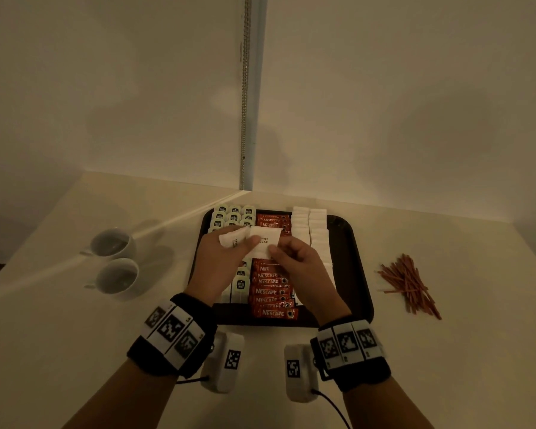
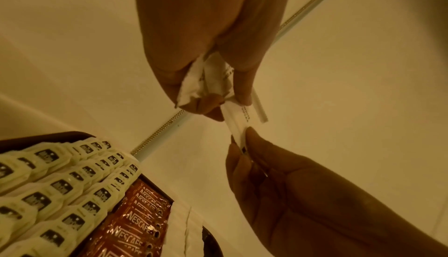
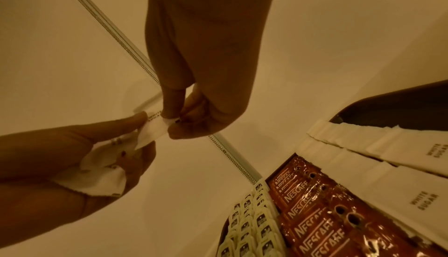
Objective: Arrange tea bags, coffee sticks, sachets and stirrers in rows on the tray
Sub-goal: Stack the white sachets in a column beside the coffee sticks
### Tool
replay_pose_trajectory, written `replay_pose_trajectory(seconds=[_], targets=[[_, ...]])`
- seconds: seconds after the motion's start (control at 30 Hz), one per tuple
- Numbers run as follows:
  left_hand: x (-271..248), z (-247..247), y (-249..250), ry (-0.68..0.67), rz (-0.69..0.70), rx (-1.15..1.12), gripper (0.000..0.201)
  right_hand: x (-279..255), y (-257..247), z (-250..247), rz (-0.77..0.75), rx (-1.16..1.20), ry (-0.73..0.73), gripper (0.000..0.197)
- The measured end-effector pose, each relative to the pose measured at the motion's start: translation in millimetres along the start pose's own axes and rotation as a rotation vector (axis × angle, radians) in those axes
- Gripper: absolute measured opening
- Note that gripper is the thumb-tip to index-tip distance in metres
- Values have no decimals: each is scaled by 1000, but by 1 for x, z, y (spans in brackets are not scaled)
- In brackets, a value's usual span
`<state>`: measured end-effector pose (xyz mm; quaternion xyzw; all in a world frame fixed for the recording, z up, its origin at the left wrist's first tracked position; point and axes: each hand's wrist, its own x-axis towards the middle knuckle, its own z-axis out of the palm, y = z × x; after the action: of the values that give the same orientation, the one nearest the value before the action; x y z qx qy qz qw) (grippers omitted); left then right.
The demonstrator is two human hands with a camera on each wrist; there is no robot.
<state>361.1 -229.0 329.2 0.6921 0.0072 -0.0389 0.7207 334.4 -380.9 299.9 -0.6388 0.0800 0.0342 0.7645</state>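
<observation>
Dark rectangular plastic tray (image 1: pixel 358 274), centre of the pale table (image 1: pixel 446 351): pale green tea bags (image 1: pixel 233 217) left, red Nescafé coffee sticks (image 1: pixel 271 292) middle, white paper sugar sachets (image 1: pixel 309 226) right. Above it, left hand (image 1: pixel 222 261) grips a bunch of white sachets (image 1: pixel 234 239); right hand (image 1: pixel 300 267) pinches one white sugar sachet (image 1: pixel 265 244) from that bunch. Brown wooden stirrers (image 1: pixel 410 284) heaped right of tray; two white cups (image 1: pixel 115 261) left.

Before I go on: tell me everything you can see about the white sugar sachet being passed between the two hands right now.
The white sugar sachet is a flat white paper packet with dark "WHITE SUGAR" print and crimped ends. It is held in the air above the tray, over the coffee sticks. The right hand pinches one end, while the left hand, which also grips a small bundle of further sachets, pinches the other. It lies roughly level and looks unopened.
</observation>
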Motion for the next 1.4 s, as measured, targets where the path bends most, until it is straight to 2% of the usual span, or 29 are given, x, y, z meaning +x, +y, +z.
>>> replay_pose_trajectory(seconds=[0.17, 0.27, 0.4, 0.47, 0.53, 0.63, 0.77, 0.93, 1.03, 1.3, 1.4], targets=[[0, 3, -2, 14, -21, 22, 8, -1, 0, 0, 2, 57, 37, 21], [0, 4, -3, -19, -93, -23, 10, -1, -4, -4, -11, 15, 30, 18], [1, -1, -1, -106, -366, -437, 25, -2, -7, -37, -10, -41, 120, 10], [1, -7, -5, -99, -420, -568, 25, 0, 1, -65, 1, -198, 204, 14], [-1, -13, -11, -93, -418, -590, 28, 4, 19, -94, 44, -386, 303, 18], [-5, -17, -17, -78, -423, -598, 30, 11, 54, -134, 161, -610, 440, 16], [-7, -20, -21, -70, -431, -618, 29, 15, 92, -160, 325, -847, 455, 23], [-5, -23, -22, -49, -432, -587, 30, 18, 107, -157, 376, -861, 449, 25], [-5, -24, -23, -62, -431, -605, 31, 19, 107, -152, 378, -871, 499, 23], [-7, -39, -24, -46, -414, -627, 33, 13, 102, -137, 335, -928, 547, 25], [-8, -46, -23, -39, -397, -645, 32, 4, 90, -127, 253, -884, 579, 30]])
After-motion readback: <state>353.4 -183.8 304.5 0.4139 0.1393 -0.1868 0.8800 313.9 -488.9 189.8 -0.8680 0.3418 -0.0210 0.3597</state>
